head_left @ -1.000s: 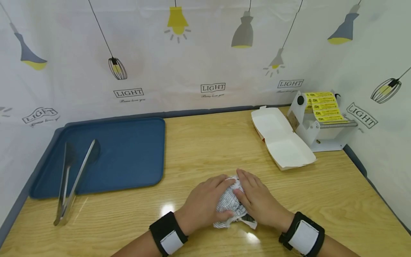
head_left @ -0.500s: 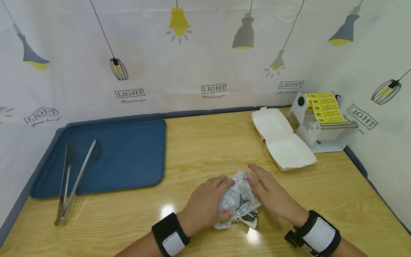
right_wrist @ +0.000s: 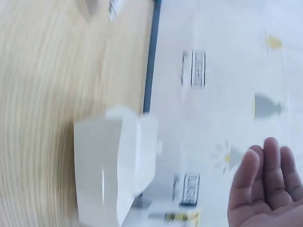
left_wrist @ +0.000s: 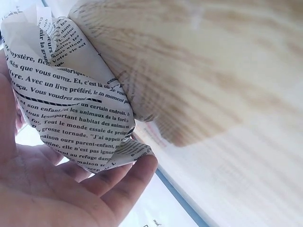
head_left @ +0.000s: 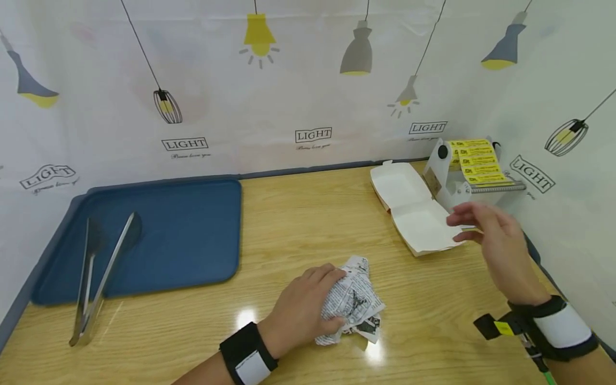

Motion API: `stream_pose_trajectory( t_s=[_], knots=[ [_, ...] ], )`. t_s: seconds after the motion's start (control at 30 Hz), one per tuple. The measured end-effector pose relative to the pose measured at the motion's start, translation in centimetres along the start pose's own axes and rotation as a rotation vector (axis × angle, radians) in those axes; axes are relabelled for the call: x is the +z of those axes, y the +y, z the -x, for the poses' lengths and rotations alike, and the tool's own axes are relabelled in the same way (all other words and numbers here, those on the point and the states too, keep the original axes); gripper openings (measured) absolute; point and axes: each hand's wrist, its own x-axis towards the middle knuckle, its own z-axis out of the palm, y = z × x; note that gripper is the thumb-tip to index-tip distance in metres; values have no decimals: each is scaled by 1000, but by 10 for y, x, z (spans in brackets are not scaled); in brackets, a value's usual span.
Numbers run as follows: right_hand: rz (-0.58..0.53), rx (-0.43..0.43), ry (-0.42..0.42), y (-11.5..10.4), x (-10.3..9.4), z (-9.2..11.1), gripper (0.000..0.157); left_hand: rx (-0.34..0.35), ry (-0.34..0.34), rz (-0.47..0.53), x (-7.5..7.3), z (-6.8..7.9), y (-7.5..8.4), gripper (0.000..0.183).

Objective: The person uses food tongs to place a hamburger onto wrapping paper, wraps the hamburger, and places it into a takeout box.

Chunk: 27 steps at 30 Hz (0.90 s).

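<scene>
On the wooden table lies a crumpled bundle wrapped in newsprint paper (head_left: pixel 353 299). My left hand (head_left: pixel 303 307) grips its left side, thumb at the front and fingers over the top. Close up in the left wrist view, the fingers curve around the printed wrapper (left_wrist: pixel 80 113), whose loose flap meets a fingertip. Whatever is inside the paper is hidden. My right hand (head_left: pixel 505 248) is raised at the right, fingers loosely bent and holding nothing. It overlaps the corner of the opened white carton (head_left: pixel 401 184) and the base of the label dispenser (head_left: pixel 478 160) with its yellow sticker roll.
A blue tray (head_left: pixel 192 235) occupies the left of the table. Metal tongs (head_left: pixel 86 299) lie with their tips on it and their joined end on the wood. A white cloth wall (head_left: pixel 269 107) printed with lamps rises behind the table and along its right side.
My right hand has let go of the bundle and swung right and up toward the label dispenser. My left hand has stayed on the bundle. The whole view has shifted slightly.
</scene>
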Motion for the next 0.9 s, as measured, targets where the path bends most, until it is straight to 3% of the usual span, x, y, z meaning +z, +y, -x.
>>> stream_pose_trajectory(
  t_s=[0.17,0.27,0.37,0.53,0.7,0.8,0.9],
  knots=[
    [-232,136,231,27,-38,-24,26,-6,-1,14,0,1,-1,79],
    [-275,266,344,48,-54,-35,20,-14,-1,15,-1,1,-2,79],
    [-235,409,399,69,-66,-44,13,-17,-10,23,-1,1,-1,79],
    [-53,579,362,96,-75,-56,43,-24,-33,32,-1,0,0,77],
    [158,555,202,108,-79,-67,59,-38,-43,22,-1,2,-1,77],
    [61,534,117,111,-84,-72,62,-31,-40,21,-1,3,-1,77],
    [-92,558,94,111,-88,-77,65,-23,-38,22,-1,3,-1,77]
  ],
)
